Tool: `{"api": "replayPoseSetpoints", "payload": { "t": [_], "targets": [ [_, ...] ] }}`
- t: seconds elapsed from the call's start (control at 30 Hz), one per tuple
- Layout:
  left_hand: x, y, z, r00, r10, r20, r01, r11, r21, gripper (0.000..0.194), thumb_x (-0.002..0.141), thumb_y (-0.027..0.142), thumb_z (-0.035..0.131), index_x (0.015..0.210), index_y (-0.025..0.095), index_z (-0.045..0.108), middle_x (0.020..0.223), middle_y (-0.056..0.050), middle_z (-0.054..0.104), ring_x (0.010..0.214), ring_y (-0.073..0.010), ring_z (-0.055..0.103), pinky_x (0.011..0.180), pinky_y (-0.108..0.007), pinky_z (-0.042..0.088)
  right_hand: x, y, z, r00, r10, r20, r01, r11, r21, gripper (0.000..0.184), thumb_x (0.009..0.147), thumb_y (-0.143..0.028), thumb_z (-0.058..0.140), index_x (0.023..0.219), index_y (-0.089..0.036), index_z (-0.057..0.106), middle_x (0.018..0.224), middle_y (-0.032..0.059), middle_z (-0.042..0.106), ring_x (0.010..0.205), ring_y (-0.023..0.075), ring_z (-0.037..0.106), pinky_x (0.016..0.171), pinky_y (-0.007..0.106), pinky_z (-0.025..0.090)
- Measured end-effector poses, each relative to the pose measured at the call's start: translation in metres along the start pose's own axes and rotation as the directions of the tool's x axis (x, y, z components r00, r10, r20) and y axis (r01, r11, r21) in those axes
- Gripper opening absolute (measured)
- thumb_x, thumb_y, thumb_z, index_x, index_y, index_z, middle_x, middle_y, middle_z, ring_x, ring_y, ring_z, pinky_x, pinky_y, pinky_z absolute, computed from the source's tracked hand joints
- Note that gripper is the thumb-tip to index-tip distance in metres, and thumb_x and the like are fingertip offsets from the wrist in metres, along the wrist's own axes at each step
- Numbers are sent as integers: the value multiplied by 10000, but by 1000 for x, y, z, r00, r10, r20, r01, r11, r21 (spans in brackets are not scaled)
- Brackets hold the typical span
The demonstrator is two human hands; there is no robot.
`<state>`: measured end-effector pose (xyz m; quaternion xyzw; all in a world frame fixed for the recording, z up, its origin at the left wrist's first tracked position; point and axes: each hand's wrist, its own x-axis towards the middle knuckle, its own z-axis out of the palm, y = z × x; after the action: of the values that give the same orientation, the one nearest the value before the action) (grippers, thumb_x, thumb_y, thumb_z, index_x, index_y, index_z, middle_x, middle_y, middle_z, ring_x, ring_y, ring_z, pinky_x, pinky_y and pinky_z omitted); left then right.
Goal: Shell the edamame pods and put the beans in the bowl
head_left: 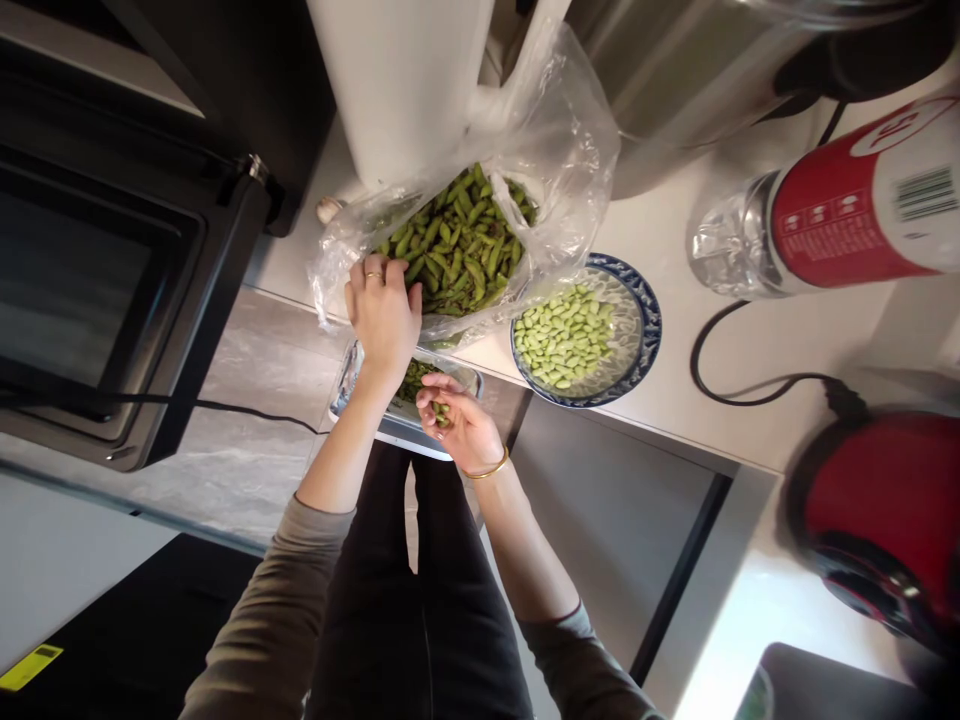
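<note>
A clear plastic bag (pixel 577 130) lies open on the counter, filled with green edamame pods (pixel 457 245). At its near edge is my left hand (pixel 386 315), palm down, thumb apart from the fingers, which reach onto the pods; the fingertips are partly hidden. Lower down, my right hand (pixel 466 428) is turned palm up with its fingers curled round a few edamame pods (pixel 442 413). Beneath both hands sits a bin (pixel 409 437) holding darker pods or husks. Right of the bag, a blue-and-white bowl (pixel 646 335) contains shelled green beans (pixel 566 335).
A black oven-like appliance (pixel 97 290) stands at left with its door open. A dark cable (pixel 255 410) crosses nearby. To the right are a large bottle with a red label (pixel 832 215), a black cord (pixel 701 370) and a red appliance (pixel 892 510). A steel container (pixel 660 80) stands behind.
</note>
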<state>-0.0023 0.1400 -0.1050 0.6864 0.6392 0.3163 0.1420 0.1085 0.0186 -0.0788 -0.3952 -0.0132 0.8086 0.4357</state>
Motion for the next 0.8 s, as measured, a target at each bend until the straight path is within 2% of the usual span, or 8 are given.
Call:
{"api": "replayPoseSetpoints", "payload": {
  "t": [0.13, 0.23, 0.33, 0.43, 0.5, 0.63, 0.8],
  "targets": [
    [4, 2, -1, 999, 5, -34, -5, 1000, 20, 149, 874, 298, 524, 960, 186, 570, 1052, -121, 618, 1157, -300, 511, 995, -486, 415, 0, 2, 0, 1000, -3, 15, 3, 1000, -5, 215, 694, -265, 585, 894, -189, 611, 692, 11, 595, 548, 104, 427, 428, 205, 281],
    [-2, 9, -13, 999, 7, -46, -6, 1000, 6, 181, 928, 308, 450, 993, 181, 562, 979, -94, 641, 1070, -250, 578, 942, -422, 458, -1, 2, 2, 1000, -15, -3, 15, 1000, -18, 204, 714, -324, 603, 867, -191, 583, 674, -2, 560, 527, 94, 405, 422, 201, 262],
    [-25, 21, -35, 999, 29, -44, -31, 999, -38, 219, 960, 322, 403, 1036, 181, 553, 952, -67, 657, 969, -190, 625, 874, -350, 494, -2, 0, 6, 998, -53, -30, 51, 996, -72, 292, 751, -475, 593, 729, -204, 488, 563, -50, 426, 452, 72, 280, 402, 196, 185],
    [-61, 33, -55, 993, 102, -53, -104, 993, -47, 145, 939, 277, 472, 995, 190, 573, 938, -54, 676, 901, -154, 647, 824, -305, 517, -3, 0, 10, 994, -99, -34, 93, 984, -151, 492, 744, -681, 511, 645, -221, 365, 500, -88, 263, 421, 63, 157, 391, 199, 133],
    [-84, 36, -62, 986, 163, -42, -165, 984, -73, 90, 915, 218, 516, 976, 204, 580, 950, -47, 686, 914, -153, 653, 820, -309, 529, -1, 0, 10, 989, -146, -37, 135, 968, -211, 552, 728, -759, 457, 637, -229, 331, 498, -92, 225, 417, 65, 142, 385, 205, 130],
    [-112, 32, -64, 974, 225, 10, -220, 961, -167, 171, 885, 133, 543, 1026, 223, 576, 987, -39, 694, 938, -152, 657, 831, -316, 544, 4, 5, 7, 970, -238, -54, 206, 916, -345, 536, 741, -723, 513, 628, -233, 327, 497, -86, 217, 417, 68, 164, 379, 227, 133],
    [-117, 27, -67, 973, 207, 106, -195, 975, -110, 222, 888, 189, 558, 1109, 201, 577, 964, -57, 693, 899, -165, 655, 825, -310, 534, 7, 12, 0, 949, -306, -72, 240, 855, -460, 514, 758, -640, 576, 594, -228, 316, 501, -72, 231, 449, 77, 214, 406, 241, 184]
  ]
}}
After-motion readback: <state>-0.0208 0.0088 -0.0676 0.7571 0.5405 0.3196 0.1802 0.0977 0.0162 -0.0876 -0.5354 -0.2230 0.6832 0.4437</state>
